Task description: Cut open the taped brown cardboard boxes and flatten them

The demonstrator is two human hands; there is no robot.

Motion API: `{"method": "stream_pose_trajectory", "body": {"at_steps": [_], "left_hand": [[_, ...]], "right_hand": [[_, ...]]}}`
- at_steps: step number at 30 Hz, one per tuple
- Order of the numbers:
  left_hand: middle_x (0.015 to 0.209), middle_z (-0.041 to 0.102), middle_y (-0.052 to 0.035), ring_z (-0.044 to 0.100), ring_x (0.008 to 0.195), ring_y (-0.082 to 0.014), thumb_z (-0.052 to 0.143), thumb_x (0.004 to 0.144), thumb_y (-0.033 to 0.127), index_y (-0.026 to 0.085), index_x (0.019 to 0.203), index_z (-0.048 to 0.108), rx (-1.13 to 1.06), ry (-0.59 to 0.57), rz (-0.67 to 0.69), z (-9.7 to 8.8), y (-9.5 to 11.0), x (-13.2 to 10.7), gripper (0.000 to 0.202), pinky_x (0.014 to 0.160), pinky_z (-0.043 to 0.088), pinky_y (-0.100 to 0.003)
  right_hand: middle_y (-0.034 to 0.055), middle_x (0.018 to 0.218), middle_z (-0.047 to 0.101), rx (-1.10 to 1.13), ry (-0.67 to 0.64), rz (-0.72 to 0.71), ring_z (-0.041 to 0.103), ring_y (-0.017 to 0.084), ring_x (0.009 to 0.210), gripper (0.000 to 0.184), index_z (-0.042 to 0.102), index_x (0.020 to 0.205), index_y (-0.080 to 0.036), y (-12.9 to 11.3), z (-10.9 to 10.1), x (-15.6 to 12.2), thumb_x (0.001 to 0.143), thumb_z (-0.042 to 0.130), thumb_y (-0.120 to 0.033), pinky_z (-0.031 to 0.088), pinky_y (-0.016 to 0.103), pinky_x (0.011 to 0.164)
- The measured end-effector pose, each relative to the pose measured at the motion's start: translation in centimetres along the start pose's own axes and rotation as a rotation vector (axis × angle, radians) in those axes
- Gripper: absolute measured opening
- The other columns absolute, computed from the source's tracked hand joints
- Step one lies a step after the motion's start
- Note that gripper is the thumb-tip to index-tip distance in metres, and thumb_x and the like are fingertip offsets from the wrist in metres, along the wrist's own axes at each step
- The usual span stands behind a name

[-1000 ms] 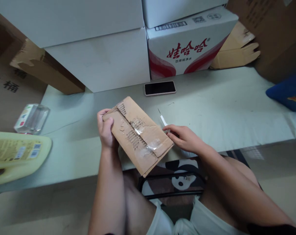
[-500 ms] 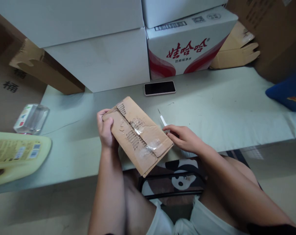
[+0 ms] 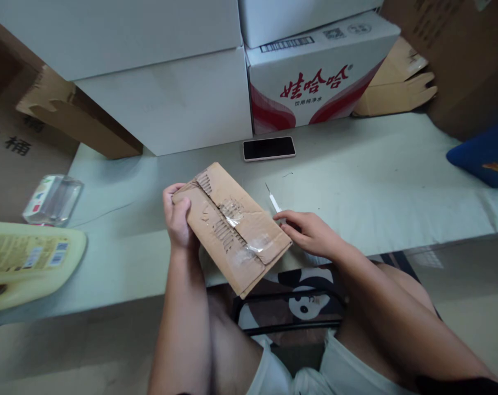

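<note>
My left hand (image 3: 178, 218) grips the upper left end of a flat, worn cardboard box (image 3: 216, 225), thumb on top and fingers behind. The box is tilted above the table's front edge, with torn paper and clear tape along its middle seam. Just off the box's right corner, my right hand (image 3: 310, 233) is closed on a slim white-handled tool (image 3: 274, 202) with a thin dark tip. Its tip points up and away from me; the fingers cover its rear end, and its exact kind is unclear.
A phone (image 3: 269, 148) lies beyond the box, before stacked white cartons (image 3: 166, 104) and a red-and-white carton (image 3: 314, 88). At left are a clear plastic container (image 3: 57, 200) and a yellow jug (image 3: 34, 263). A blue object (image 3: 485, 153) stands at right on the green-covered table (image 3: 380, 181).
</note>
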State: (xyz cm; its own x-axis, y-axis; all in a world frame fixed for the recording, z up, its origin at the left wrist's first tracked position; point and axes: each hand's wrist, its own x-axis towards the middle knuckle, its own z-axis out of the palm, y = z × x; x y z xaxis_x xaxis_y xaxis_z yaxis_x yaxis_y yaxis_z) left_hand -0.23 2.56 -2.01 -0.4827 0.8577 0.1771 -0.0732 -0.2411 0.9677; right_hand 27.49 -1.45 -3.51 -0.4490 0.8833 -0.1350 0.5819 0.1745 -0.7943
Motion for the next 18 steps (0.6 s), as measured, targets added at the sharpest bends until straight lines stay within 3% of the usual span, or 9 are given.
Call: {"method": "stream_pose_trajectory", "body": {"at_steps": [18], "left_hand": [[0.081, 0.061, -0.0029, 0.053, 0.071, -0.017, 0.07, 0.058, 0.039, 0.022, 0.086, 0.059, -0.003, 0.035, -0.017, 0.24, 0.27, -0.04, 0.034, 0.063, 0.042, -0.028]], "right_hand": [[0.0017, 0.08, 0.069, 0.012, 0.005, 0.003, 0.059, 0.016, 0.069, 0.033, 0.065, 0.122, -0.021, -0.06, -0.02, -0.03, 0.098, 0.046, -0.034, 0.042, 0.03, 0.069]]}}
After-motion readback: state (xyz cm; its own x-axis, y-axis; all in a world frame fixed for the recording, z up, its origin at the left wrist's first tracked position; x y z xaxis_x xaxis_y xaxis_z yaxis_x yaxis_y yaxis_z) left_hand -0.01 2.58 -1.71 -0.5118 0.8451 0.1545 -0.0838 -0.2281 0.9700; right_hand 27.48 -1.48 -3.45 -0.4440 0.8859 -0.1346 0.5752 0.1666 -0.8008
